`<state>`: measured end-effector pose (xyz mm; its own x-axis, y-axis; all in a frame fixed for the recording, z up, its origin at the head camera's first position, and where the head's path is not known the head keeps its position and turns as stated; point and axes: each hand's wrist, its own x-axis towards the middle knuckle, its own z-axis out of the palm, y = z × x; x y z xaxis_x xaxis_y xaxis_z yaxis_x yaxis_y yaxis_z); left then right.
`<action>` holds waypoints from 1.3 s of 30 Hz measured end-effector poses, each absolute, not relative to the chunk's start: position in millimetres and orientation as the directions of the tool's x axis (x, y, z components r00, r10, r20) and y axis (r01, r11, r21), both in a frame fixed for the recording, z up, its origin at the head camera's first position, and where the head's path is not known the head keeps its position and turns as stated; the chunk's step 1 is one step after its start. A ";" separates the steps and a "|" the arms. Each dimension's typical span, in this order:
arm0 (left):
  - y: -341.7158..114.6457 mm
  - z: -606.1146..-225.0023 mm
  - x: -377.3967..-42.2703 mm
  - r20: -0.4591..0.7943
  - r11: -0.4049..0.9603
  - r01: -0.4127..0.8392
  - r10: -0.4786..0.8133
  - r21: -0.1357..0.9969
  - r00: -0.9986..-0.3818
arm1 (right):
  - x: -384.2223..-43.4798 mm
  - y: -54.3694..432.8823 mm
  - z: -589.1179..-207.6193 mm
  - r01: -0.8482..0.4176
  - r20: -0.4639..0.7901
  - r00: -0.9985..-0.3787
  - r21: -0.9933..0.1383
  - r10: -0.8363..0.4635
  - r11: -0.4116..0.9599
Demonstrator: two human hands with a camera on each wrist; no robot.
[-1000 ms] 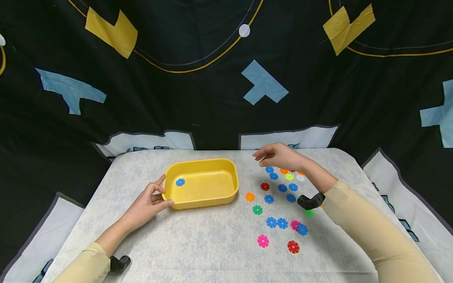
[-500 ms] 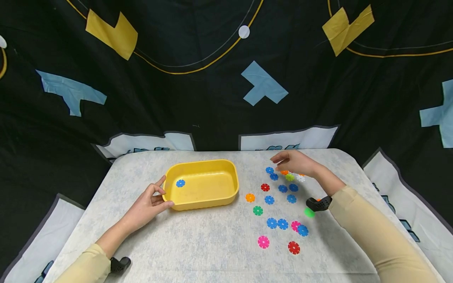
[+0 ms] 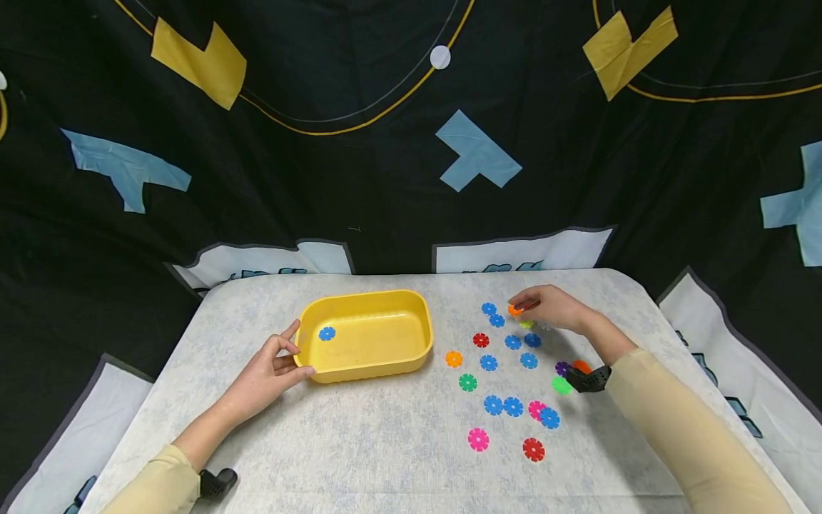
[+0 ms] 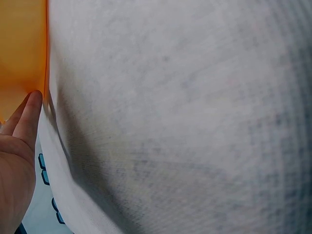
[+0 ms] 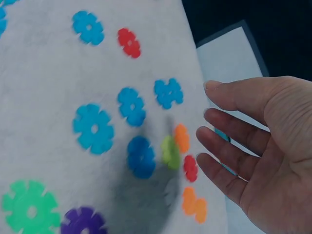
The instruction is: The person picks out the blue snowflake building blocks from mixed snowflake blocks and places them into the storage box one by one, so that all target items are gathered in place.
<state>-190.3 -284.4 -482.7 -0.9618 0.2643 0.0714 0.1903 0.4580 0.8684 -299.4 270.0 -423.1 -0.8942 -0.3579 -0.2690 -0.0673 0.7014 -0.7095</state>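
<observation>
A yellow tray point(image 3: 366, 365) stands on the cloth-covered table, and one blue flower-shaped disc point(image 3: 327, 333) lies inside it. My left hand point(image 3: 272, 364) holds the tray's left end, thumb at the near corner and fingers at the rim. To the right, my right hand point(image 3: 555, 308) hovers over the far group of discs, its fingers loosely bent and nothing between them. Nearest its fingertips are an orange disc point(image 5: 182, 138), a red disc point(image 5: 190, 168) and a lime disc point(image 5: 170, 152). A pair of orange discs point(image 5: 195, 204) lies beside them.
Several blue, green, pink, red and purple discs are scattered on the right side of the table, such as a pink disc point(image 3: 478, 439) and a green disc point(image 3: 467, 383). Behind the table hangs a black curtain point(image 3: 359, 200) with coloured patches.
My right hand has moved right and slightly down, away from the tray side and over the far discs. A purple disc has come into view by the right wrist. My left hand stays put.
</observation>
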 end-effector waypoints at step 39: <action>-282.7 -480.9 -189.0 0.060 0.468 0.179 0.258 0.865 -0.964 | -277.8 299.5 -472.6 0.025 -0.277 -0.932 -0.692 -0.234 0.722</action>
<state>-189.0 -282.7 -480.9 -0.9642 0.2582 0.0598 0.1790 0.4683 0.8652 -277.8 299.5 -472.6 -0.9321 -0.2337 -0.2769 0.0247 0.7216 -0.6919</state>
